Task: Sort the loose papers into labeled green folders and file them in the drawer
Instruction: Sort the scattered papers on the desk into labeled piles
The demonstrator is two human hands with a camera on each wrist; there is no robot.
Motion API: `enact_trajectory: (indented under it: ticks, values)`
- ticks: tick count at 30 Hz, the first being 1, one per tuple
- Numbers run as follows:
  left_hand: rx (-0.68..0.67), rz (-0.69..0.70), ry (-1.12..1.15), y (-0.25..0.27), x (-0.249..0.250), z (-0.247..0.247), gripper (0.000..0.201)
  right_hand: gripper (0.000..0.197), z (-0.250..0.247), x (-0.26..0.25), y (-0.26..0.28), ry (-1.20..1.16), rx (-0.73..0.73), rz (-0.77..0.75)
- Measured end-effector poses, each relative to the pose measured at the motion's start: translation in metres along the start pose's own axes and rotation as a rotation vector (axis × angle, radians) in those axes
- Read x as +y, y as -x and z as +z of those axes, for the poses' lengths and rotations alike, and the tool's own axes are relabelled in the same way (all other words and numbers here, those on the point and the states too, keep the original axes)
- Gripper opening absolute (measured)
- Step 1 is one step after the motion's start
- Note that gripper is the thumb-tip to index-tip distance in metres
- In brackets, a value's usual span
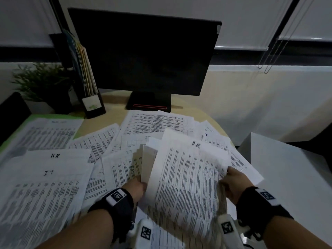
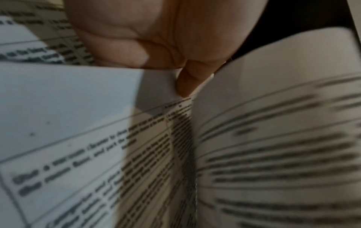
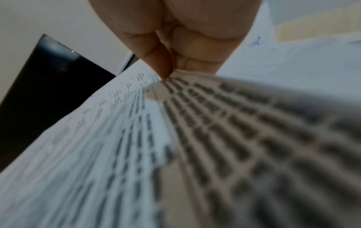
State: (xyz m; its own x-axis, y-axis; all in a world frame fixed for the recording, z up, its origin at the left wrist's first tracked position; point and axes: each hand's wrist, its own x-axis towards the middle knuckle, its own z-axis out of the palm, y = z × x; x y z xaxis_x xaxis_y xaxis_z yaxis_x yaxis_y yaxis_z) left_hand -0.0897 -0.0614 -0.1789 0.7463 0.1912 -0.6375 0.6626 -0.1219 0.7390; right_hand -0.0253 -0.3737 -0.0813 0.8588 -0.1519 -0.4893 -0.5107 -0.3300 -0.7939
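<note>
Print blurs on the HR sheet (image 1: 186, 169), pinched by right hand (image 1: 231, 182); left hand (image 1: 136, 189) grip half hidden.

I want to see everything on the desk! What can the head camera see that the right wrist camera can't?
Only the head view shows the plant, the file holder, a green folder under papers at the left, sheets marked IT, and the left hand. Only the right wrist view shows, close up, the thumb pinching the sheet's edge. Both show the right hand, the HR sheet it holds, and the dark monitor.
</note>
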Motion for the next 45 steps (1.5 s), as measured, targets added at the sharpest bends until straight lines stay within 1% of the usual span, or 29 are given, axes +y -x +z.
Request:
enact_trajectory:
  ticks: [2,4,5,6,9,11,13,15,17,18,20,21,23,25,26,28,29,30,31,32,33,34,35,37,39,40,42,43,45]
  values:
    - [-0.001,0.018,0.015,0.0,0.002,0.0,0.033,0.03,0.002,-0.002,-0.006,0.031,0.062,0.021]
    - [-0.008,0.042,-0.003,0.041,0.035,0.004,0.032,0.015,-0.001,-0.003,-0.011,0.272,0.183,0.018]
    - [-0.013,0.042,-0.015,0.047,0.039,0.005,0.032,0.012,-0.005,-0.003,-0.012,0.38,0.222,0.033]
    - [-0.023,0.042,-0.033,0.05,0.04,0.005,0.034,0.016,-0.008,-0.002,-0.012,0.446,0.239,0.057]
    - [-0.022,0.028,-0.109,0.055,0.043,0.002,0.051,0.031,-0.021,0.008,-0.01,0.519,0.263,0.133]
    - [-0.008,0.013,-0.171,0.056,0.044,0.0,0.047,0.035,-0.029,0.015,-0.008,0.557,0.28,0.143]
    - [0.01,-0.001,-0.228,0.057,0.044,0.0,0.042,0.03,-0.029,0.018,-0.008,0.574,0.257,0.146]
    - [0.026,-0.003,-0.248,0.055,0.046,0.0,0.042,0.017,-0.025,0.014,-0.008,0.56,0.201,0.114]
    - [0.038,0.019,-0.251,0.058,0.052,0.003,0.041,0.01,-0.015,0.011,-0.01,0.558,0.158,0.076]
    - [0.04,0.025,-0.246,0.06,0.054,0.006,0.043,0.011,-0.01,0.009,-0.01,0.564,0.144,0.049]
    - [0.024,0.048,-0.25,0.059,0.054,0.012,0.059,0.02,0.003,0.009,-0.011,0.566,0.107,0.008]
    - [0.008,0.065,-0.272,0.059,0.055,0.016,0.065,0.025,0.009,0.008,-0.009,0.562,0.075,0.018]
    - [-0.018,0.104,-0.381,0.065,0.059,0.024,0.062,0.038,0.017,0.006,-0.004,0.53,0.006,0.042]
    - [-0.02,0.144,-0.421,0.073,0.062,0.028,0.057,0.056,0.021,0.006,0.002,0.415,0.007,0.058]
    - [-0.021,0.165,-0.387,0.077,0.064,0.029,0.056,0.063,0.02,0.006,0.005,0.319,0.048,0.054]
    - [-0.04,0.19,-0.241,0.089,0.072,0.024,0.052,0.075,0.012,0.004,0.011,0.105,0.104,0.036]
    - [-0.053,0.211,-0.165,0.097,0.078,0.02,0.05,0.079,0.008,0.004,0.013,-0.005,0.078,0.041]
    - [-0.046,0.244,-0.102,0.105,0.085,0.015,0.048,0.078,0.005,0.001,0.016,-0.118,0.017,0.036]
    - [-0.023,0.28,-0.06,0.113,0.093,0.01,0.047,0.07,0.003,-0.004,0.02,-0.219,-0.056,0.025]
    - [0.006,0.328,-0.013,0.122,0.104,0.006,0.047,0.054,0.002,-0.011,0.026,-0.292,-0.109,-0.018]
    - [0.036,0.377,0.029,0.129,0.116,0.003,0.044,0.035,0.001,-0.02,0.032,-0.326,-0.129,-0.098]
    - [0.062,0.435,0.073,0.138,0.128,0.001,0.04,0.021,0.0,-0.031,0.04,-0.331,-0.121,-0.196]
    - [0.094,0.493,0.099,0.145,0.14,-0.001,0.038,0.019,0.0,-0.043,0.048,-0.317,-0.082,-0.306]
    - [0.188,0.618,0.105,0.158,0.163,-0.002,0.035,0.028,-0.002,-0.066,0.064,-0.328,-0.022,-0.511]
    - [0.281,0.733,0.123,0.169,0.178,-0.001,0.032,0.037,-0.001,-0.085,0.079,-0.4,-0.019,-0.655]
    - [0.327,0.774,0.146,0.173,0.181,0.0,0.031,0.041,0.001,-0.091,0.085,-0.433,-0.016,-0.694]
    - [0.399,0.808,0.203,0.177,0.182,-0.001,0.025,0.04,0.003,-0.096,0.091,-0.482,-0.004,-0.747]
    - [0.425,0.807,0.203,0.177,0.18,-0.001,0.022,0.038,0.004,-0.097,0.091,-0.5,-0.017,-0.757]
    - [0.474,0.78,0.158,0.176,0.169,-0.003,0.023,0.04,0.009,-0.092,0.091,-0.528,-0.072,-0.733]
